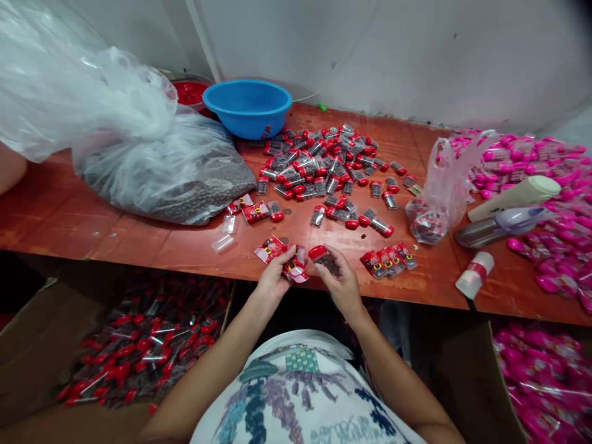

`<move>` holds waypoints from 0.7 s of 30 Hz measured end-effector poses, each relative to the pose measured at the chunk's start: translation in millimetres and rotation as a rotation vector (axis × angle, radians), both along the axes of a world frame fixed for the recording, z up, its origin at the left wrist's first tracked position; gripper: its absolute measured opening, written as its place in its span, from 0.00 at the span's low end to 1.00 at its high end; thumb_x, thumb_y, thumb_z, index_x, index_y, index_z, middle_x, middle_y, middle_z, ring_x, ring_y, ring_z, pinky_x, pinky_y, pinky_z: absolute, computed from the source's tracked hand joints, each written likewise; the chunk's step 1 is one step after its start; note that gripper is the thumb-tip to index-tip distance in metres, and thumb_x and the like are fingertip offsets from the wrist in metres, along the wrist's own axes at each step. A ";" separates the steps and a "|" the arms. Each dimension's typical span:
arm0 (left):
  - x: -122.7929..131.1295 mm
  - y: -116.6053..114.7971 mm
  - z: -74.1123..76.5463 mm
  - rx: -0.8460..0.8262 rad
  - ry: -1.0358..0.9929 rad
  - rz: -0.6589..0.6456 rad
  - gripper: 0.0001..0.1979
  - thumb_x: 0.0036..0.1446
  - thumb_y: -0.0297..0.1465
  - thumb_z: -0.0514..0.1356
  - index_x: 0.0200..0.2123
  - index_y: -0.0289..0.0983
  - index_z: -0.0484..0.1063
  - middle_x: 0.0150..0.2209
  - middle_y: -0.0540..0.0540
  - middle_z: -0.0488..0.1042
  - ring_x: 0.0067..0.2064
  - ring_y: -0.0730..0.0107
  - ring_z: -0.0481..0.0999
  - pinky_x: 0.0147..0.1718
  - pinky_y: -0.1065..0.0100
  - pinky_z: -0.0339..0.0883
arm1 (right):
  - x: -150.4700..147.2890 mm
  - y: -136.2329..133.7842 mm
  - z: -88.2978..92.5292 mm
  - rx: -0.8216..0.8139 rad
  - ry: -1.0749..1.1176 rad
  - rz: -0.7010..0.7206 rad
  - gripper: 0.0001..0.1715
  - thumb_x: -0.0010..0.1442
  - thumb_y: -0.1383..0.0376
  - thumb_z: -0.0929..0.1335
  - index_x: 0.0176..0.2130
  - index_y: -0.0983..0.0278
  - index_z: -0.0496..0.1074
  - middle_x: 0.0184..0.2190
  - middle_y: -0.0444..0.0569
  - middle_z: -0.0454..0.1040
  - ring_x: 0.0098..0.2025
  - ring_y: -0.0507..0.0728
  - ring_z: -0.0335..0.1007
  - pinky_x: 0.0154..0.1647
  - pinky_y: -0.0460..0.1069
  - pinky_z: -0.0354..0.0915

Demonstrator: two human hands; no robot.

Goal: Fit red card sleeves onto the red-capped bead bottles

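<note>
My left hand [276, 274] is closed on red printed packets [296, 266] near the table's front edge. In my right hand [343, 280], thumb and fingers grip a small clear bottle with a red cap [325, 259], filled with something dark. The two hands are close together but apart. More red packets [268, 248] lie just beyond the left hand. To the right of my right hand, several red packets [388, 261] lie in an overlapping row. A pile of similar red-capped bottles [319, 163] spreads across the table farther back.
A large clear bag of dark beads [185, 172] lies at left, beside a blue basin [247, 105]. At right are a small plastic bag [432, 197], a dark bottle [494, 228] and pink items [531, 160]. Below the table, a cardboard box [41, 345] holds red-capped bottles.
</note>
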State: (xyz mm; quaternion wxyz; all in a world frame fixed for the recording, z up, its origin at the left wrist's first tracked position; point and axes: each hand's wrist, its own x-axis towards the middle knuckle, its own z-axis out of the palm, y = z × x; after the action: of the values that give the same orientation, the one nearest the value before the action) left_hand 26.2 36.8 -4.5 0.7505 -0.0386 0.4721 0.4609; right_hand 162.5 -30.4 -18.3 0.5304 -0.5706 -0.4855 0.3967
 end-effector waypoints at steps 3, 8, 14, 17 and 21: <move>5.2 -4.3 1.3 0.030 0.028 -0.027 0.04 0.49 0.19 0.63 0.26 0.32 0.73 0.25 0.46 0.77 0.25 0.71 0.77 0.30 0.68 0.75 | -5.0 -0.8 2.5 -0.012 0.045 0.003 0.26 0.58 0.61 0.69 0.55 0.59 0.66 0.48 0.49 0.74 0.48 0.58 0.71 0.52 0.54 0.66; 9.0 -9.5 0.1 0.075 0.072 -0.010 0.05 0.44 0.20 0.66 0.27 0.32 0.74 0.26 0.46 0.78 0.26 0.69 0.77 0.32 0.66 0.75 | -6.2 -2.0 -2.1 0.017 -0.028 -0.023 0.24 0.58 0.62 0.68 0.54 0.59 0.68 0.50 0.50 0.73 0.50 0.58 0.70 0.53 0.54 0.66; 10.0 -10.5 -0.1 0.135 0.102 0.017 0.09 0.40 0.19 0.68 0.27 0.32 0.73 0.25 0.47 0.77 0.26 0.69 0.77 0.31 0.67 0.73 | -4.3 -8.4 1.5 0.053 -0.098 -0.013 0.23 0.58 0.63 0.68 0.54 0.57 0.69 0.44 0.49 0.72 0.45 0.56 0.70 0.48 0.51 0.67; 10.9 -12.6 4.9 0.217 0.133 0.037 0.12 0.37 0.20 0.70 0.26 0.32 0.72 0.25 0.49 0.77 0.25 0.70 0.76 0.31 0.68 0.73 | -1.8 -9.6 4.1 0.031 -0.086 0.052 0.22 0.59 0.62 0.68 0.54 0.55 0.70 0.37 0.46 0.68 0.38 0.53 0.68 0.40 0.48 0.68; 11.6 -18.0 14.3 0.327 0.117 -0.021 0.15 0.35 0.23 0.72 0.30 0.33 0.74 0.27 0.49 0.77 0.27 0.70 0.77 0.33 0.67 0.72 | -1.9 -9.8 4.0 -0.006 0.042 0.001 0.23 0.58 0.61 0.68 0.54 0.57 0.69 0.39 0.46 0.69 0.40 0.53 0.68 0.43 0.49 0.67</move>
State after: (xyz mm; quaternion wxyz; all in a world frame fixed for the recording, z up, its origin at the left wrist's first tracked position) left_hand 37.9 18.9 9.8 0.7228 0.1160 0.4340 0.5251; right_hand 160.6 -40.2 -14.2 0.5385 -0.5636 -0.4734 0.4102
